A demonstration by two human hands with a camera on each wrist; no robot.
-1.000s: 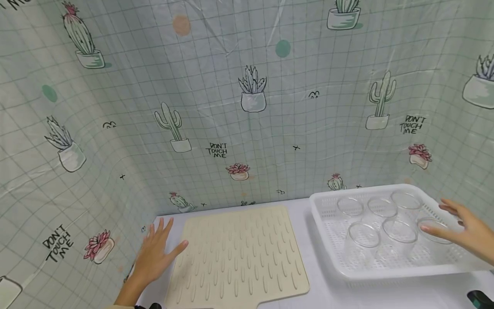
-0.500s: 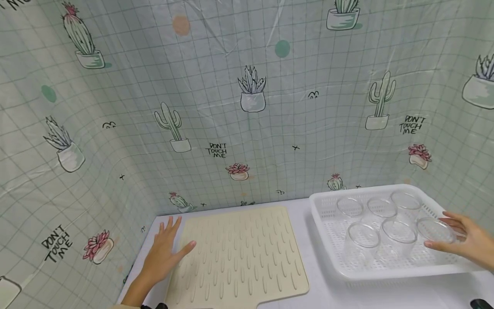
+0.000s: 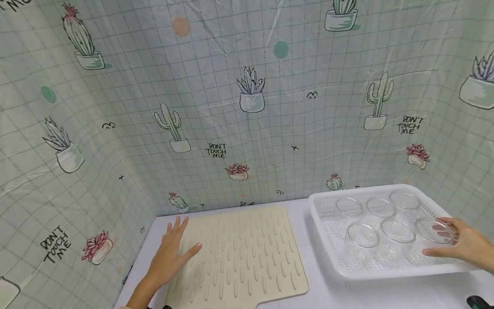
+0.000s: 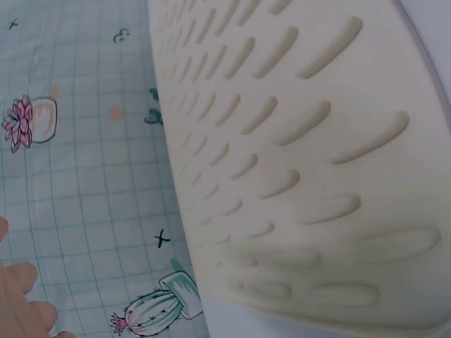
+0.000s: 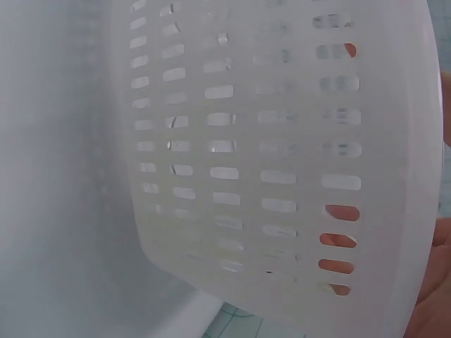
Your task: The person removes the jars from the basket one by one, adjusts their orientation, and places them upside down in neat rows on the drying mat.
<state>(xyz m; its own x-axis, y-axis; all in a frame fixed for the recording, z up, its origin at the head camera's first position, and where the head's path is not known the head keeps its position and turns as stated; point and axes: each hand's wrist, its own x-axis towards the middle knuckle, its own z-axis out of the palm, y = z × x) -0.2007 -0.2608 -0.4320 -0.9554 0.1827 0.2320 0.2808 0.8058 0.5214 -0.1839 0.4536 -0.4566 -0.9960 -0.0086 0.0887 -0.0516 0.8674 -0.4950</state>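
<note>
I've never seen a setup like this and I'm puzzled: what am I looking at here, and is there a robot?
There is no robot, just a person's left hand and right hand, both bare. The wide view comes from a camera worn on the head. The two closer views come from wrist cameras: the left mostly shows a beige textured mat, the right a white plastic basket with slotted sides. Both lie on a white table; the basket holds six clear cups. The right hand's fingers and thumb are around the front-row right-hand cup. The left hand, fingers spread at the mat's left edge, holds nothing.
</note>
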